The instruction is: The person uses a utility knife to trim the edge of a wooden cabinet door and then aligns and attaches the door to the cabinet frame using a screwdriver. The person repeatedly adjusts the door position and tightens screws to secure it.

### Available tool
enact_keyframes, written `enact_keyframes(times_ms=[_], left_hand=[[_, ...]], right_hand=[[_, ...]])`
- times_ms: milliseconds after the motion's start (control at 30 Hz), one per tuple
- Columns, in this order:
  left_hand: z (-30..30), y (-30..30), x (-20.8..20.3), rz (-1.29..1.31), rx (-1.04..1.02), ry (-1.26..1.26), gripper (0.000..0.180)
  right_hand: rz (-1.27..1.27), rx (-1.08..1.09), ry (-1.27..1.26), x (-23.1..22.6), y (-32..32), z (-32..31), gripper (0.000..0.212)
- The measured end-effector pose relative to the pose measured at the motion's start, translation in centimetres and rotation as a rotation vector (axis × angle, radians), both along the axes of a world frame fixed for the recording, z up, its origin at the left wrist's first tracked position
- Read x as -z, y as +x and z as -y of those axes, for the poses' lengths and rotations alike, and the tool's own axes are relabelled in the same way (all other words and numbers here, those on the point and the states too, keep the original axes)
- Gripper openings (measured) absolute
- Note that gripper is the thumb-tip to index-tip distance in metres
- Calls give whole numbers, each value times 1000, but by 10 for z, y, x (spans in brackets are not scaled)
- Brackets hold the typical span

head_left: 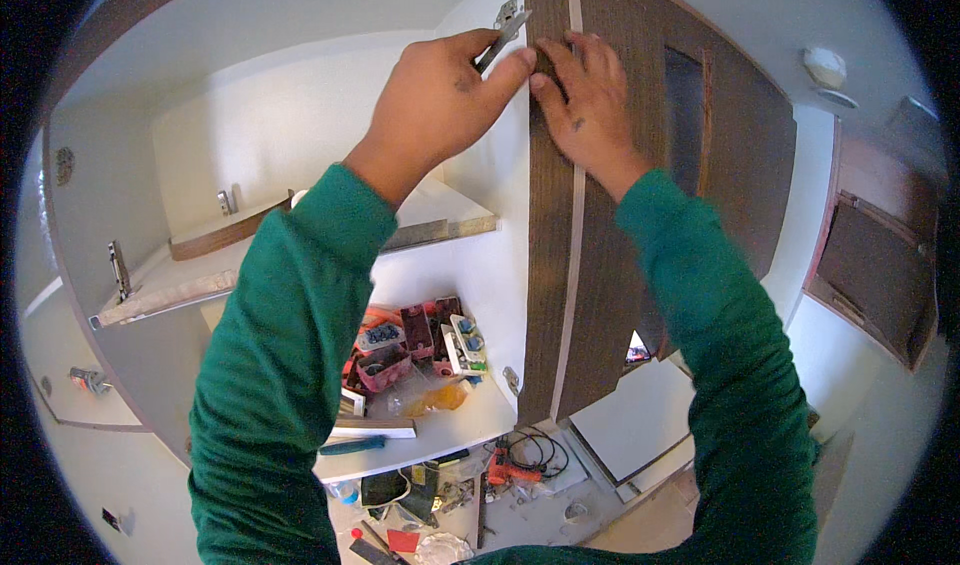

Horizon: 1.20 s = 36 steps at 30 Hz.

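Note:
My left hand is raised near the top of the white cabinet, closed around a slim grey knife whose tip points up and right. The knife lies close to the upper hinge and the left edge of a dark wood-grain panel. On that panel rests my right hand, its fingers bent and its thumb and forefinger curled towards each other at the edge. Whatever they pinch is too small to make out. A pale strip runs down the panel, passing beneath the right hand.
Below my arms, a cabinet shelf bears red boxes of small hardware. An orange power tool with a black cable lies among clutter lower down. A white board stands beneath the panel. At left, a shelf holds a curved wooden piece.

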<state>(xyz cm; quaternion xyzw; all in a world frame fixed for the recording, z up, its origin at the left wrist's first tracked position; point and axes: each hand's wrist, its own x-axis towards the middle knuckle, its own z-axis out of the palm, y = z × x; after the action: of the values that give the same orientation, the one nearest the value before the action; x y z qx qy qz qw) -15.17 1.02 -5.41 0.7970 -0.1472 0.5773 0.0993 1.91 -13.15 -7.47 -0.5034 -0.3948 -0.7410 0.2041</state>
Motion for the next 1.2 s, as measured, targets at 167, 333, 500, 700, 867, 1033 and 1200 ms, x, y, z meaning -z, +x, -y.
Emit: enact_keyframes(times_ms=[167, 333, 500, 700, 867, 1033, 1200], left_hand=[[-9, 60, -23, 176, 61, 91, 50], [-11, 87, -37, 243, 56, 62, 51], [-13, 96, -30, 264, 154, 6, 47], [-16, 115, -24, 316, 268, -10, 46], [-16, 114, -12, 237, 412, -92, 43], [-16, 105, -7, 179, 462, -59, 40], [-15, 103, -5, 163, 551, -110, 40]], right_hand=[[-55, -109, 25, 5, 7, -5, 40], [-55, -162, 30, 6, 10, -3, 38], [-65, -178, 23, 7, 9, -6, 34], [-56, -170, 19, 7, 7, -3, 24], [-140, -213, 10, -1, -9, 2, 22], [-609, -461, 68, -29, -39, -7, 29], [-992, -630, -14, -53, -61, -15, 27]])
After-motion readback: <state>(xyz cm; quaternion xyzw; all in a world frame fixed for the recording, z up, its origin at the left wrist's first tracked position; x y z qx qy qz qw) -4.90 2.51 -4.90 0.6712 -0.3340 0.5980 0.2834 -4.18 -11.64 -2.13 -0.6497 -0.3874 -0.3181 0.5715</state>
